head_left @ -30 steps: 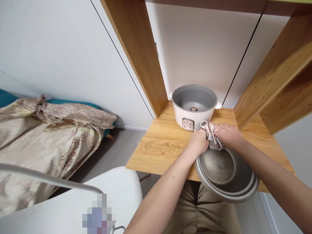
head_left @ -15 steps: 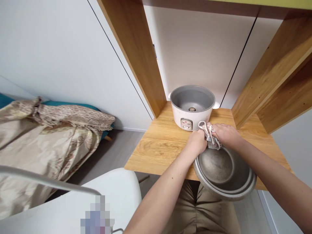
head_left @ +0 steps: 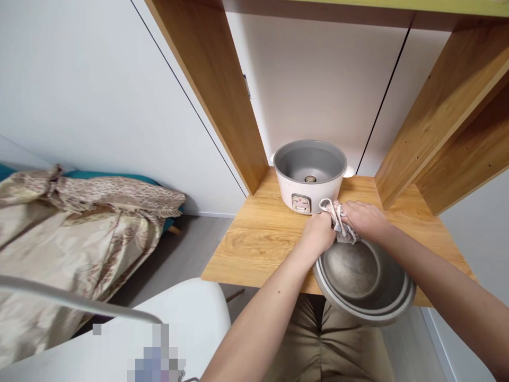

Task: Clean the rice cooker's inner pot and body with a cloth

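A patterned cloth with white drawstring cords (head_left: 345,231) is bunched between my two hands. My left hand (head_left: 320,232) is closed round its left side. My right hand (head_left: 365,218) grips the upper right of it, close beside the left. Beneath the cloth is a round grey metal pot (head_left: 353,270) with a wide rim, reaching past the shelf's front edge. My hands and right forearm hide part of it; how it is supported I cannot tell. Just behind my hands stands a white rice cooker body (head_left: 286,188), lidless, its grey interior showing a heating-plate button.
The wooden shelf (head_left: 246,249) lies between wooden uprights (head_left: 214,90), under a board overhead. At lower left is a white chair (head_left: 191,307) with a blurred-out patch. A couch (head_left: 103,212) draped in patterned fabric stands at far left.
The view has shifted slightly, so shelf, cooker and pot sit a little further left. Both hands keep their grip on the cloth, almost unmoved relative to the pot.
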`<move>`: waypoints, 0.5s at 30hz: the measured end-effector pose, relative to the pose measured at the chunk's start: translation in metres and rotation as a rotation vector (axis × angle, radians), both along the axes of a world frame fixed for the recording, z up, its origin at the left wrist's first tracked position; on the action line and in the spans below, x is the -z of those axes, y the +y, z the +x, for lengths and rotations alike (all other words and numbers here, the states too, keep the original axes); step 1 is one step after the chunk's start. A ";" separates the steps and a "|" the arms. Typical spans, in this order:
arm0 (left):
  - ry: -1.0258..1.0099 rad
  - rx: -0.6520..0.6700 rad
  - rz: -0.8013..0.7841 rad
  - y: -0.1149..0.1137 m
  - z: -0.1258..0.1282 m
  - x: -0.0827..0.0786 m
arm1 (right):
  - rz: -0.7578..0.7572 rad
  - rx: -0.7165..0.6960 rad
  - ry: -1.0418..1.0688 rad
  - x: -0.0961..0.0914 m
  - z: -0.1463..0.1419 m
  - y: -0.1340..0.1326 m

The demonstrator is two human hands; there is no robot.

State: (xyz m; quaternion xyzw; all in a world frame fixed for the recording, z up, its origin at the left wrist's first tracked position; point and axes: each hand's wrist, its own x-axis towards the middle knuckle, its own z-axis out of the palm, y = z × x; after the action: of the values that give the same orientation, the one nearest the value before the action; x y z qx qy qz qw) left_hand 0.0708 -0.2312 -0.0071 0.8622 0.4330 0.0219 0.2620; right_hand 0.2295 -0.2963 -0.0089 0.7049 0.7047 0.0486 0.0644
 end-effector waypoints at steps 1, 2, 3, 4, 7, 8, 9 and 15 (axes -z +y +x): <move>-0.004 -0.001 0.002 0.000 0.000 0.000 | -0.005 0.029 0.000 0.000 0.001 -0.001; -0.007 -0.002 0.004 0.000 0.000 0.000 | -0.011 0.059 0.000 0.001 0.001 -0.002; -0.011 -0.002 0.006 0.000 0.000 0.000 | -0.015 0.086 -0.001 0.001 0.002 -0.002; -0.014 -0.002 0.008 0.000 0.000 0.000 | -0.019 0.105 -0.003 0.001 0.002 -0.003; -0.018 0.002 0.018 -0.001 0.000 0.000 | -0.020 0.098 -0.017 0.002 0.003 -0.003; -0.016 0.005 0.021 -0.001 0.000 0.001 | -0.015 0.075 -0.025 0.002 0.003 -0.003; -0.014 0.005 0.022 -0.001 0.001 0.001 | -0.008 0.045 -0.034 0.002 0.003 -0.002; 0.006 -0.015 0.009 -0.002 0.001 0.003 | 0.002 -0.077 -0.025 0.001 0.000 0.002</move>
State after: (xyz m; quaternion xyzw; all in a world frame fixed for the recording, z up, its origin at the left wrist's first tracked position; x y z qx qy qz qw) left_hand 0.0716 -0.2328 -0.0098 0.8601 0.4402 0.0233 0.2568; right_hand 0.2297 -0.2945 -0.0101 0.6768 0.7303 0.0603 0.0706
